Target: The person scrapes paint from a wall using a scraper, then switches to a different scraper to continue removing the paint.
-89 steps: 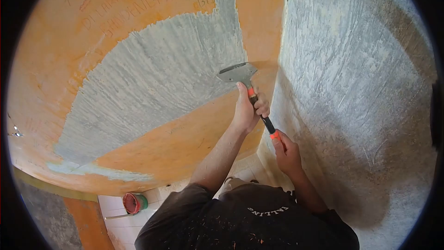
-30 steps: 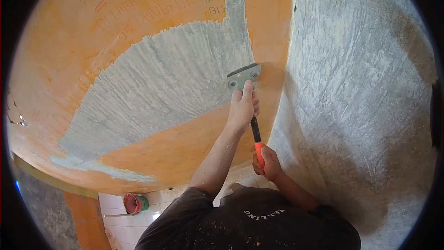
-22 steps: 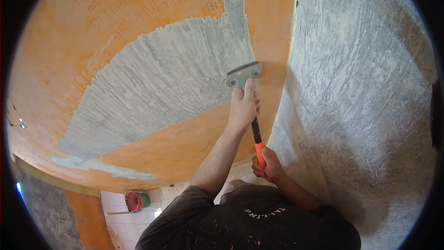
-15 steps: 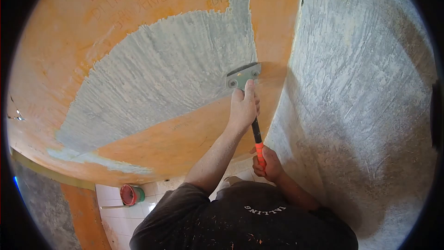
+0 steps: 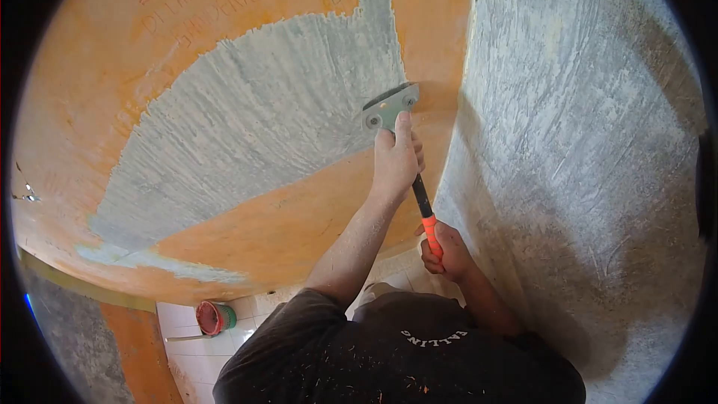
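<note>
A long-handled scraper (image 5: 389, 109) has its wide grey-green head against the wall, at the right end of a bare grey patch (image 5: 232, 127). Two screws show on its head. My left hand (image 5: 396, 161) is closed round the black shaft just below the head, thumb stretched along it. Lower down, my right hand (image 5: 450, 253) wraps the orange grip (image 5: 431, 233) at the handle's end. Orange paint (image 5: 254, 228) borders the patch above and below. The blade's contact edge is partly hidden by the head.
To the right, a rough grey wall (image 5: 568, 120) meets the orange one at a corner. A red-and-green bucket (image 5: 215, 318) stands on the white tiled floor (image 5: 202, 370), beside a thin stick (image 5: 187, 338). Handwriting (image 5: 224, 4) marks the upper wall.
The scraper head has moved slightly up along the wall. My right hand has shifted up and to the right, so the handle slants more. Both hands keep their hold; the view has shifted a little.
</note>
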Demonstrator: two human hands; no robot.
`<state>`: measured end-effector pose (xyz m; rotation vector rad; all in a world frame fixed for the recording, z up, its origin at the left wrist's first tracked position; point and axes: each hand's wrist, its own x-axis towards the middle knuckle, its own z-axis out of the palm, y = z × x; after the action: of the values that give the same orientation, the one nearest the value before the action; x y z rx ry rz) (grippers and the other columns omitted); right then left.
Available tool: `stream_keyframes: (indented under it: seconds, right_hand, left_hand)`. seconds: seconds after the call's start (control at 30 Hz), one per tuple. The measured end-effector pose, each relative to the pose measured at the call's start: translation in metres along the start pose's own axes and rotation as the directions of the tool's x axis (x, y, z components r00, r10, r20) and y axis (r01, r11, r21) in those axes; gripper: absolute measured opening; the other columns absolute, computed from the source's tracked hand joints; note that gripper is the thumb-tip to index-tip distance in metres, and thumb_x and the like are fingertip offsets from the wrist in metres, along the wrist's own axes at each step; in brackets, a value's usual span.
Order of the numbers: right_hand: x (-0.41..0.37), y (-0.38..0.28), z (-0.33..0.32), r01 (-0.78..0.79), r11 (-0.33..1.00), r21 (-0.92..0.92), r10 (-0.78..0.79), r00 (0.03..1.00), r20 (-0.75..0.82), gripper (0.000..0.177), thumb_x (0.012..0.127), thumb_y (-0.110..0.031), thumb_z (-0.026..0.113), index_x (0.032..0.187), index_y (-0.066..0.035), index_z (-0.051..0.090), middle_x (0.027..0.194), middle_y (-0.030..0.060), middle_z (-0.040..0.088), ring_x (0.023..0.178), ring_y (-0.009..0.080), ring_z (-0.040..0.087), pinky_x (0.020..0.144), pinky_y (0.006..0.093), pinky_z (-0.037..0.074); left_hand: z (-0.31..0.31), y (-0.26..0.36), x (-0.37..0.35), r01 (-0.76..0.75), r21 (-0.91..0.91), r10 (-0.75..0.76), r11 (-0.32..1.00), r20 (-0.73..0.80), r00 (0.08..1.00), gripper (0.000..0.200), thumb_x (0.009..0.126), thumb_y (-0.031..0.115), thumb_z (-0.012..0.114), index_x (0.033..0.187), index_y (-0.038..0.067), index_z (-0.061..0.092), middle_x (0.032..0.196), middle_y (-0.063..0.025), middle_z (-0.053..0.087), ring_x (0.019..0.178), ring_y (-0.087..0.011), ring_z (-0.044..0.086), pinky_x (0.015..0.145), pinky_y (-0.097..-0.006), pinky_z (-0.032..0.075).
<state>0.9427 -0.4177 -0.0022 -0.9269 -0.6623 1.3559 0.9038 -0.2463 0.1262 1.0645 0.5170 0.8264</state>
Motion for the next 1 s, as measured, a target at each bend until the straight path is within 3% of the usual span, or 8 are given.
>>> stream_keyframes:
  seconds: [0.1, 0.33, 0.4, 0.63, 0.8, 1.0]
  right_hand:
    - [-0.007, 0.005, -0.001, -0.054, 0.999, 0.009, 0.054, 0.998, -0.044, 0.047, 0.105, -0.047, 0.029, 0.115, -0.007, 0.050, 0.052, 0.0013, 0.036, 0.036, 0.0099, 0.028, 0.036, 0.0258, 0.025]
    - [-0.005, -0.005, -0.007, 0.012, 0.999, -0.037, -0.013, 0.999, -0.030, 0.047, 0.105, -0.047, 0.031, 0.116, -0.007, 0.051, 0.051, 0.0010, 0.036, 0.036, 0.0094, 0.029, 0.036, 0.0253, 0.026]
    - [-0.009, -0.001, -0.006, -0.062, 0.998, 0.010, 0.062, 0.997, -0.037, 0.047, 0.105, -0.048, 0.032, 0.117, -0.007, 0.051, 0.051, 0.0012, 0.036, 0.036, 0.0091, 0.029, 0.036, 0.0250, 0.026]
    - [-0.002, -0.028, 0.000, 0.051, 0.998, 0.021, -0.051, 0.999, -0.005, 0.045, 0.105, -0.044, 0.035, 0.114, -0.003, 0.053, 0.052, 0.0001, 0.037, 0.037, 0.0080, 0.028, 0.036, 0.0238, 0.025]
    - [-0.011, -0.013, -0.006, -0.064, 0.998, -0.029, 0.063, 0.997, -0.032, 0.047, 0.105, -0.048, 0.031, 0.118, -0.007, 0.051, 0.051, 0.0014, 0.038, 0.036, 0.0091, 0.031, 0.037, 0.0249, 0.027]
    - [-0.005, -0.026, 0.000, 0.007, 0.999, -0.049, -0.007, 1.000, 0.001, 0.047, 0.105, -0.048, 0.031, 0.117, -0.008, 0.051, 0.051, 0.0013, 0.037, 0.036, 0.0092, 0.031, 0.036, 0.0247, 0.026]
  left_hand:
    - [-0.005, -0.012, -0.003, 0.056, -0.021, -0.056, 0.998, -0.009, 0.998, 0.039, 0.104, 0.039, 0.044, 0.078, 0.013, 0.031, 0.059, 0.0060, 0.030, 0.046, -0.0056, 0.029, 0.042, -0.0254, 0.027]
    - [-0.001, -0.007, 0.002, -0.001, -0.020, 0.002, 1.000, 0.052, 0.999, 0.036, 0.104, 0.037, 0.042, 0.079, 0.014, 0.031, 0.059, 0.0059, 0.029, 0.046, -0.0057, 0.029, 0.042, -0.0255, 0.028]
    - [-0.005, -0.013, -0.003, 0.049, -0.047, -0.048, 0.998, 0.016, 0.999, 0.035, 0.105, 0.037, 0.042, 0.080, 0.014, 0.032, 0.059, 0.0063, 0.029, 0.046, -0.0055, 0.030, 0.042, -0.0251, 0.028]
    - [0.010, 0.012, 0.007, -0.030, -0.070, 0.031, 0.997, 0.008, 0.999, 0.035, 0.104, 0.038, 0.043, 0.081, 0.013, 0.033, 0.059, 0.0063, 0.029, 0.046, -0.0054, 0.030, 0.041, -0.0248, 0.027]
    - [0.001, -0.004, -0.002, 0.040, -0.079, -0.039, 0.996, 0.016, 0.999, 0.036, 0.104, 0.039, 0.043, 0.080, 0.014, 0.033, 0.059, 0.0062, 0.030, 0.046, -0.0057, 0.030, 0.041, -0.0253, 0.028]
    - [0.007, 0.012, 0.004, -0.025, -0.072, 0.030, 0.997, 0.058, 0.998, 0.038, 0.104, 0.040, 0.042, 0.079, 0.014, 0.033, 0.058, 0.0057, 0.031, 0.045, -0.0062, 0.031, 0.041, -0.0252, 0.029]
